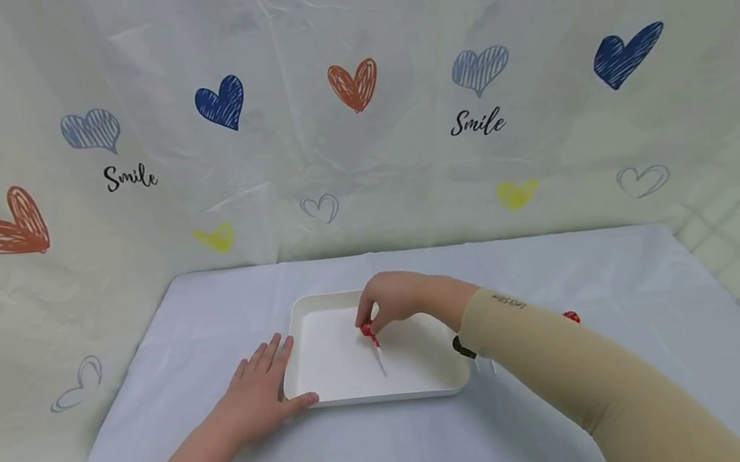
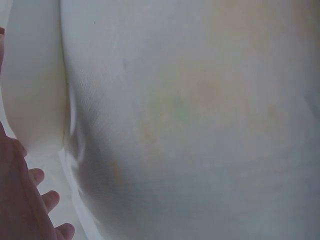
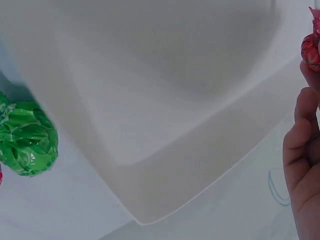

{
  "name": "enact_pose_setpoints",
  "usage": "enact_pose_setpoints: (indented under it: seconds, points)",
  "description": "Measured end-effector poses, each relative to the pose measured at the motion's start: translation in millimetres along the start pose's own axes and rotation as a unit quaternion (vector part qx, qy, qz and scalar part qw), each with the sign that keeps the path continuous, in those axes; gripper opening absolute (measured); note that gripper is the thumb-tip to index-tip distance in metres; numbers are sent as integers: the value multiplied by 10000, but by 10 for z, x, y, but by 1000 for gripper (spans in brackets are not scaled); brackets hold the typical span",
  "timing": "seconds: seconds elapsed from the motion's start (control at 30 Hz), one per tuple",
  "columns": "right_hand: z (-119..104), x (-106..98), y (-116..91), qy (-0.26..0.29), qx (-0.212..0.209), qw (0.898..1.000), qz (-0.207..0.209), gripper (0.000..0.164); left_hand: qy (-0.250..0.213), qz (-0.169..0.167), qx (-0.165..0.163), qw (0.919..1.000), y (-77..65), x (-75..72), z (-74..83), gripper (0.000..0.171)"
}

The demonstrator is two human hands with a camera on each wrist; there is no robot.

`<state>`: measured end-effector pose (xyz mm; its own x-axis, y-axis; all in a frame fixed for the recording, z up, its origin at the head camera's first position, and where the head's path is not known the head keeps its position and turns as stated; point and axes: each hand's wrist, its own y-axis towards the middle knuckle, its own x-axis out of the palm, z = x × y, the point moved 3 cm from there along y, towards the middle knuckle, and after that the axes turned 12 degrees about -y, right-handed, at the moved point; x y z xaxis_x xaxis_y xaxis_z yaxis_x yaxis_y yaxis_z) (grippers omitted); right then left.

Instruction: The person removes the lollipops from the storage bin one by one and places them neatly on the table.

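A red-wrapped lollipop [image 1: 368, 330] with a white stick is pinched by its head between the fingers of my right hand [image 1: 396, 296], over the white tray [image 1: 336, 377]. In the right wrist view the lollipop's red wrapper [image 3: 311, 50] shows at the right edge, by the curled fingers. My left hand [image 1: 258, 395] lies at the tray's left side, fingers spread and straight, with the thumb at its near rim. The left wrist view catches only part of that hand [image 2: 20, 195] beside the tray's wall [image 2: 37, 100].
Right of the tray, another red-wrapped candy [image 1: 572, 317] shows past the right sleeve. A green-wrapped candy [image 3: 30, 137] lies just outside the tray in the right wrist view, with a sliver of red at that frame's left edge. White cloth [image 1: 410, 455] covers the table.
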<state>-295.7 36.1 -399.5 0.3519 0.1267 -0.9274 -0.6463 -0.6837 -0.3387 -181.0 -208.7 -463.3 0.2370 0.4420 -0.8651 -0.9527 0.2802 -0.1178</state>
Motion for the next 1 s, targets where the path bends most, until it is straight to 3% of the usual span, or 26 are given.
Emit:
enact_pose_setpoints:
  seconds: [0.5, 1.0]
  points:
    - [276, -128, -406, 421, 180, 9985, 299, 24, -15, 45, 62, 10000, -47, -49, 58, 111]
    - [885, -17, -1063, 909, 840, 9895, 744, 27, -61, -9, 18, 10000, -25, -7, 36, 110]
